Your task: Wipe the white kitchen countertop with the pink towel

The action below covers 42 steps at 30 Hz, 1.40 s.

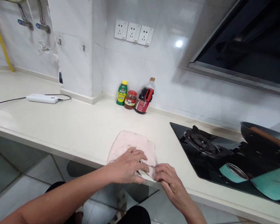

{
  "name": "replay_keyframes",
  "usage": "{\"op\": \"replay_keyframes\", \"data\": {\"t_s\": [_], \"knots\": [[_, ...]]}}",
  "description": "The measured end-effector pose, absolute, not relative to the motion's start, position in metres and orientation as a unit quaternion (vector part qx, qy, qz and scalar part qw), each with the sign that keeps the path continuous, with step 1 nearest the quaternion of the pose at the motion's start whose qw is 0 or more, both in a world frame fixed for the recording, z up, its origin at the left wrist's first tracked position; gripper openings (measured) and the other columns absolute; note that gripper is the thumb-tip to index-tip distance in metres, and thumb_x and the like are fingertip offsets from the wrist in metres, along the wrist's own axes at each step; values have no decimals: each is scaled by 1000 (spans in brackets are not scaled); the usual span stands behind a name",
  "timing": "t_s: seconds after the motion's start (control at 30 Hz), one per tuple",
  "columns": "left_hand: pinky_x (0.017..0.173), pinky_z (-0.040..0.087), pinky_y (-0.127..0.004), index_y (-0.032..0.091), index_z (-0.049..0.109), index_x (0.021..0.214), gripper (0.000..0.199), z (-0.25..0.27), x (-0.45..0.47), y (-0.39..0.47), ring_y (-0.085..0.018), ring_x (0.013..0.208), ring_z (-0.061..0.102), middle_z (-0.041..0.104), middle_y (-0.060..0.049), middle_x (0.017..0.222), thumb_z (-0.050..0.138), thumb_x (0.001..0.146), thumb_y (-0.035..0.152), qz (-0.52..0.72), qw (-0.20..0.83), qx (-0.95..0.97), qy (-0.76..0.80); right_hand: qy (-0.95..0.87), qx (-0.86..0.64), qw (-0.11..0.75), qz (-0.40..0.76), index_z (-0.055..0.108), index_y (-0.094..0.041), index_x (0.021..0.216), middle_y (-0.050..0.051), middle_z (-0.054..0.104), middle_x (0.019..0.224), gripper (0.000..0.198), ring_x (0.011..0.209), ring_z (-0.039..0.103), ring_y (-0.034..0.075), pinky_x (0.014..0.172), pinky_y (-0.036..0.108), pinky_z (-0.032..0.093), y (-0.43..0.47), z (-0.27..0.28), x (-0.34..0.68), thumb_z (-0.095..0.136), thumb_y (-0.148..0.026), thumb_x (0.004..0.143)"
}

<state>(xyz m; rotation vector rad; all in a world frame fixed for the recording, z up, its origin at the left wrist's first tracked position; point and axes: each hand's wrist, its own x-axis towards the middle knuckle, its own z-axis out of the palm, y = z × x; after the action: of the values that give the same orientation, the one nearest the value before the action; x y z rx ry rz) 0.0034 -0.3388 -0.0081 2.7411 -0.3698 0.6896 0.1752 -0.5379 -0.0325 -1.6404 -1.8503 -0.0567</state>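
A pale pink cloth [133,140] lies folded on the counter, close to its front edge. My left hand [129,165] rests on top of the cloth with its fingers spread. At the cloth's near right corner, my right hand [169,179] pinches the fabric between thumb and fingers. Part of the cloth's near side is hidden beneath my left hand.
Against the wall stand a green bottle with a yellow cap [122,93], a red-lidded jar [130,100] and a dark sauce bottle [144,98]. The black gas stove [189,149] at right carries a wok [259,137] and a teal container [233,173]. A white power bank [42,98] with a cable lies left.
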Motion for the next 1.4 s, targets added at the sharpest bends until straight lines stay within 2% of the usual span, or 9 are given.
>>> {"op": "replay_keyframes", "data": {"t_s": [0.07,0.2,0.33,0.47,0.77,0.93,1.13,1.33,1.4], "knots": [[113,28,-45,26,72,111,31,-7,4,-339,-28,126,54,64,-9,127,75,86,44,230,140,955,-126,-692,-643,327,-20,58,-27,96,1,59,101,33,102,54,20,87,40,39,-538,-33,176,37,-2,91],[111,30,-47,29,68,125,43,-6,4,-341,-29,126,53,63,-9,129,74,86,46,229,127,959,-112,-660,-683,313,-16,63,-32,113,2,61,109,45,105,55,21,89,41,42,-537,-33,173,37,-4,90],[111,31,-47,26,66,128,49,-7,5,-342,-30,125,52,62,-10,129,73,86,51,231,120,961,-95,-649,-681,337,9,60,-37,122,1,60,120,40,115,52,22,96,44,40,-540,-30,172,39,-13,99],[111,31,-47,24,69,120,47,-7,6,-341,-30,125,52,62,-11,128,73,85,54,226,123,962,-96,-654,-655,372,71,62,-36,111,0,59,120,30,118,50,22,99,45,37,-544,-26,174,40,-17,102],[111,30,-48,24,69,121,49,-7,6,-342,-31,126,52,63,-11,127,75,83,55,229,132,960,-96,-688,-658,304,14,64,-34,106,1,57,115,41,115,49,23,96,46,37,-542,-29,174,39,-5,92],[112,30,-48,23,69,119,46,-8,5,-341,-30,126,52,63,-11,129,74,84,53,239,131,957,-97,-691,-654,307,9,59,-29,93,1,58,112,31,113,51,23,95,45,39,-543,-28,175,40,-5,89],[112,29,-48,23,70,119,45,-9,5,-342,-31,126,53,64,-11,127,71,87,54,252,131,954,-100,-693,-660,291,-7,63,-34,108,2,57,115,41,116,50,23,95,45,39,-545,-29,175,37,-6,93],[112,29,-48,22,69,118,45,-8,4,-342,-31,127,52,63,-11,128,73,85,54,240,131,957,-96,-694,-651,307,0,61,-30,97,2,57,112,33,114,50,23,94,44,39,-544,-30,177,38,-7,92],[113,29,-47,23,69,117,45,-8,4,-342,-30,127,52,63,-11,128,74,84,54,242,132,957,-95,-695,-652,302,-4,63,-31,101,2,57,112,36,114,51,23,94,44,40,-543,-29,176,38,-7,92]]}}
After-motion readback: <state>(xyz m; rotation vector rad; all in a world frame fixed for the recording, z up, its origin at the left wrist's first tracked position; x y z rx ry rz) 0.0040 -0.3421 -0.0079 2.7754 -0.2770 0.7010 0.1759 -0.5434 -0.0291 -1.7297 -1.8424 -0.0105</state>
